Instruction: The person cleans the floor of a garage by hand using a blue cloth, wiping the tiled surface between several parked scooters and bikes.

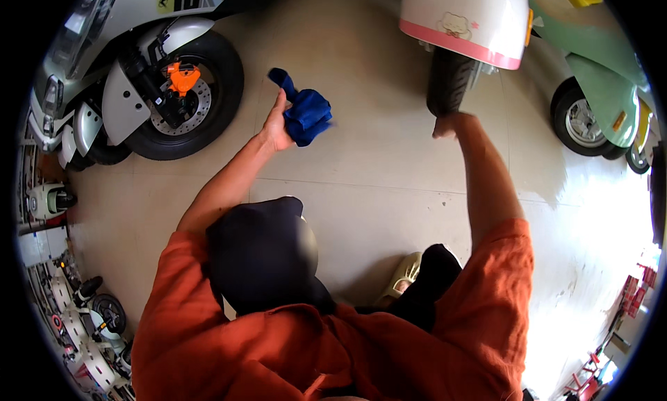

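My left hand (278, 128) is closed around a crumpled dark blue cloth (308, 115), its thumb pointing up along the cloth's edge. One end of the cloth sticks up past the thumb, above the tiled floor. Ahead and to the right, my right hand (455, 125) is at the lower end of a black scooter tyre (448, 81), gripping it. Its thumb side shows, while the other fingers are mostly hidden. Over this tyre sits a white scooter body (462, 15) with a pink lower band and a small cartoon picture.
At the left stands a grey scooter's front wheel (226, 99) with an orange brake caliper (183, 78). A pale green scooter (601, 81) is at the right. Small vehicles (90, 317) line the lower left. My knee (260, 255) rises between my arms.
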The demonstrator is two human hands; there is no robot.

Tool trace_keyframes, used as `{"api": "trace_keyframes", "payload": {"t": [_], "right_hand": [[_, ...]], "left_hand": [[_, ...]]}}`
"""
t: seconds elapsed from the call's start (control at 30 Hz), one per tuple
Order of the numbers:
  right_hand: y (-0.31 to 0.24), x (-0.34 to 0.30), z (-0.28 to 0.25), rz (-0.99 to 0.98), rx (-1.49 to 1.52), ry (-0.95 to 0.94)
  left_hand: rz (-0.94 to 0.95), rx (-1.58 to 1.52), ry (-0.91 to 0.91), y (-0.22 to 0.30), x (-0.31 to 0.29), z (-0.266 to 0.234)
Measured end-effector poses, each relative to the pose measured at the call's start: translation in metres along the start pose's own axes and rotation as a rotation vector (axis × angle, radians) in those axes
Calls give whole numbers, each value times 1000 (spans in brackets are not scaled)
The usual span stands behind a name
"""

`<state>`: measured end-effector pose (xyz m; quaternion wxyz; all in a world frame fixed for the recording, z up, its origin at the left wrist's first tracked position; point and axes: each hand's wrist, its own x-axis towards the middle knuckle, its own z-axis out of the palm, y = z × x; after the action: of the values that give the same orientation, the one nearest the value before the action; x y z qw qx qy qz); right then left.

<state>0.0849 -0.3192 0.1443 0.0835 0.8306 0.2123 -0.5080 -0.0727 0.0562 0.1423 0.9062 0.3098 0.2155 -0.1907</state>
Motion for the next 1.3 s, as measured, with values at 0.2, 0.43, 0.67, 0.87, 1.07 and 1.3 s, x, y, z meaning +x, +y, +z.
{"api": "trace_keyframes", "payload": {"t": [0.2, 0.43, 0.67, 0.87, 1.07, 1.3], "right_hand": [[-39, -56, -11, -18, 88, 36], [-67, -45, -12, -163, 131, 74], [-89, -25, -21, -422, 302, 161], [-104, -9, -30, -661, 414, 550], [-152, 3, -38, -648, 375, 459], [-149, -11, -59, -690, 352, 598]], "left_hand": [[-120, 538, 256, 33, -19, 68], [-152, 1127, 156, 40, -13, 127], [-47, 1515, 300, 31, -27, 169], [222, 2205, 245, 21, -41, 185], [301, 2003, 400, 25, -64, 191], [340, 2059, 619, 44, -65, 187]]}}
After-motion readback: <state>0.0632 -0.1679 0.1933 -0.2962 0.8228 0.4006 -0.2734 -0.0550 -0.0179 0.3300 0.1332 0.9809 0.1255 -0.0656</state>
